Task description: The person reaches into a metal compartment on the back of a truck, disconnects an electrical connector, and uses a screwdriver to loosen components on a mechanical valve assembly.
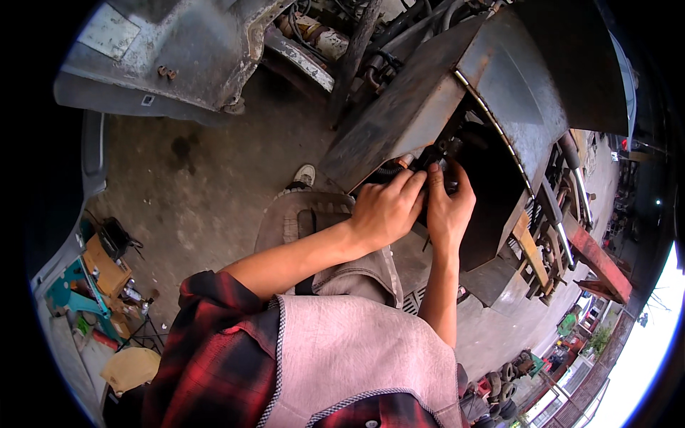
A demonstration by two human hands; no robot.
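My left hand (387,212) and my right hand (449,205) meet at the opening of a grey sheet-metal housing (421,125). Between thumb and fingers, my right hand pinches at a small dark part (444,148) inside the opening. My left hand's fingers are bent together against the right thumb; what they grip, if anything, is hidden. A black ribbed hose (387,172) and a short copper-orange piece (406,160) show just beyond the left fingers. The housing's interior is in deep shadow.
A raised metal panel (517,93) stands over the opening. Steel bars and a red beam (598,258) lie to the right. A large worn metal body part (178,57) is at the upper left. Boxes and tools (107,267) sit at the lower left, tyres (508,389) at the lower right.
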